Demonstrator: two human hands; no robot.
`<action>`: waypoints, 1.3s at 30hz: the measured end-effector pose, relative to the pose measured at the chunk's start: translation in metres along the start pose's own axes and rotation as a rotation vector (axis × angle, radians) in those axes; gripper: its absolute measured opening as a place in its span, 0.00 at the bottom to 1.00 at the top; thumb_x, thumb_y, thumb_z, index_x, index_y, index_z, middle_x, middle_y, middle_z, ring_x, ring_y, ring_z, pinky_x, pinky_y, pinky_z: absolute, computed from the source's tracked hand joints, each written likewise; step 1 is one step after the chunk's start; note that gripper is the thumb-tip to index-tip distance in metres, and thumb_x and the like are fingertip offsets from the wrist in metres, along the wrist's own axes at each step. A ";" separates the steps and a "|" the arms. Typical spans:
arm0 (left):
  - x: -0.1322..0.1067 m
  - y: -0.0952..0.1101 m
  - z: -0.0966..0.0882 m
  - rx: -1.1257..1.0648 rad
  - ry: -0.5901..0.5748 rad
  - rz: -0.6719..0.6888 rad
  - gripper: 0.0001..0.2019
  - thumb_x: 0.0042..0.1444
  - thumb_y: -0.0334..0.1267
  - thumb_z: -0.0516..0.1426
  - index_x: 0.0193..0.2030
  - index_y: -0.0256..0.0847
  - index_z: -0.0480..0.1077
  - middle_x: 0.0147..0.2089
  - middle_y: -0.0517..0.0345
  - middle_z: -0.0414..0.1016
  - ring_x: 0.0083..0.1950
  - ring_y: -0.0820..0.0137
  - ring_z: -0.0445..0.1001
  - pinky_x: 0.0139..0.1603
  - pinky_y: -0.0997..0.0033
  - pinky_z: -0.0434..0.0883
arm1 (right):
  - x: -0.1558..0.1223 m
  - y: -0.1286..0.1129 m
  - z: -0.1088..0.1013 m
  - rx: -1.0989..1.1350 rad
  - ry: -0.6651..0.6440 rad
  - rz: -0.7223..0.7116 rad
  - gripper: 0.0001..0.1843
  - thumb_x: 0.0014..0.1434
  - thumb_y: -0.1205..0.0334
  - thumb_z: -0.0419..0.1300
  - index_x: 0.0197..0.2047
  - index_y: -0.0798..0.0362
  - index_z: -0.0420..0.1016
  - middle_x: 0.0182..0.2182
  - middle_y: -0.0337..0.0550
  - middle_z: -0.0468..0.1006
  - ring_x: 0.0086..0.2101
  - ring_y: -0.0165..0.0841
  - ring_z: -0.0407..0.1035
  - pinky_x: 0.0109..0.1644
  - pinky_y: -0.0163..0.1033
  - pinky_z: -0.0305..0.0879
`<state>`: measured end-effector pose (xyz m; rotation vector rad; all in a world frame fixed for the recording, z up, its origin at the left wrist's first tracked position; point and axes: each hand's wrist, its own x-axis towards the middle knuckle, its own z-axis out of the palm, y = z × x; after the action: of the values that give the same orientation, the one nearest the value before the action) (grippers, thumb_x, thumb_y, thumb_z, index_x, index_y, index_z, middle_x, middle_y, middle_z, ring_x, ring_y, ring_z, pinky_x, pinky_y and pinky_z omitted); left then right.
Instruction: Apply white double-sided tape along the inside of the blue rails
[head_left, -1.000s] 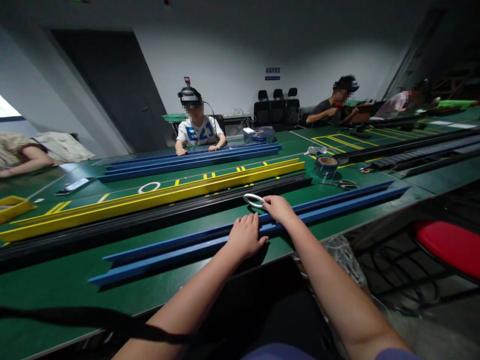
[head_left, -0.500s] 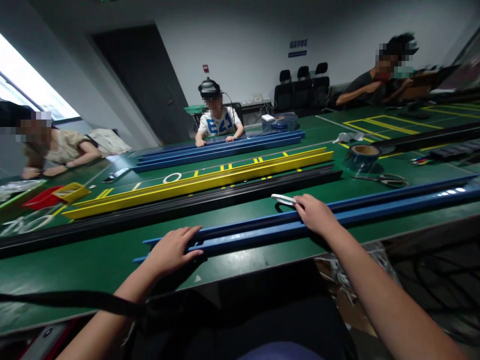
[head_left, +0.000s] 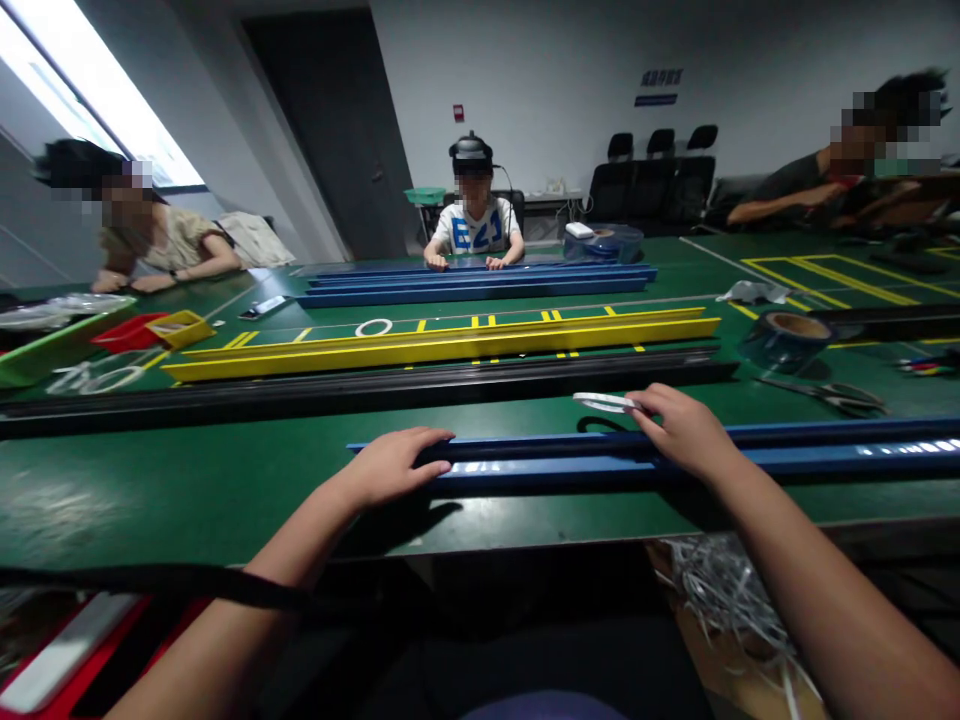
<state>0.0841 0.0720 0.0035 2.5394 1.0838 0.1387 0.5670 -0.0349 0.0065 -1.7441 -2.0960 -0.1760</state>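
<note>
Recording the person's left hand [head_left: 390,467] lying palm-down, flat and open across the near blue channel [head_left: 787,462], a placement that reads as steadying the length against sliding on the table [head_left: 150,505]. The right hand [head_left: 682,432] rests on the same channel, well apart from the left, and pinches a white ring [head_left: 604,402] firmly at its rim. The ring is seen nearly edge-on, held just beyond the channel's far side and clear of the table surface; it may be a narrow roll of tape, but the view does not settle this. Holding it by the rim appears to leave its opening unobstructed. Beneath it lies a dark curved mark [head_left: 596,425], and whether this is a shadow or a cord cannot be determined. Beyond the channel, a black rail [head_left: 360,388] and a yellow rail [head_left: 442,345] run parallel to it, in orderly rows. A roll of blue-edged tape [head_left: 784,340] and a pair of scissors [head_left: 821,395] lie on the table to the right, near the right hand. Across the table, a co-worker [head_left: 474,225] sits with arms forward at further blue channels [head_left: 480,288]
</note>
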 end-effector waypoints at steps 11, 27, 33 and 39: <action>0.076 -0.027 -0.063 -0.597 0.252 0.166 0.34 0.67 0.61 0.55 0.64 0.31 0.74 0.37 0.54 0.77 0.29 0.72 0.69 0.33 0.74 0.67 | 0.164 -0.154 0.028 -0.096 -0.180 -0.564 0.08 0.70 0.60 0.62 0.47 0.55 0.77 0.45 0.45 0.75 0.40 0.33 0.68 0.40 0.37 0.53; 0.063 -0.043 -0.052 -0.393 0.255 0.299 0.24 0.69 0.56 0.57 0.51 0.37 0.83 0.45 0.49 0.82 0.46 0.62 0.79 0.50 0.68 0.72 | 0.116 -0.223 0.075 0.085 0.022 -0.367 0.14 0.77 0.57 0.51 0.45 0.52 0.75 0.35 0.40 0.78 0.30 0.32 0.67 0.33 0.42 0.43; 0.063 -0.036 -0.058 -0.443 0.328 0.337 0.23 0.66 0.56 0.58 0.34 0.37 0.81 0.46 0.46 0.79 0.47 0.60 0.77 0.51 0.64 0.73 | 0.119 -0.229 0.074 0.247 -0.055 -0.274 0.10 0.75 0.56 0.56 0.49 0.51 0.75 0.37 0.38 0.80 0.30 0.31 0.68 0.33 0.41 0.43; 0.062 -0.032 -0.063 -0.652 0.009 0.311 0.20 0.64 0.53 0.62 0.32 0.37 0.79 0.37 0.49 0.80 0.39 0.63 0.77 0.44 0.68 0.73 | 0.117 -0.229 0.072 0.261 -0.093 -0.261 0.11 0.76 0.53 0.57 0.51 0.50 0.77 0.39 0.38 0.81 0.32 0.32 0.70 0.33 0.40 0.42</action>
<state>0.0911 0.1551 0.0463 2.0801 0.5134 0.4974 0.3140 0.0486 0.0228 -1.3505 -2.2915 0.1037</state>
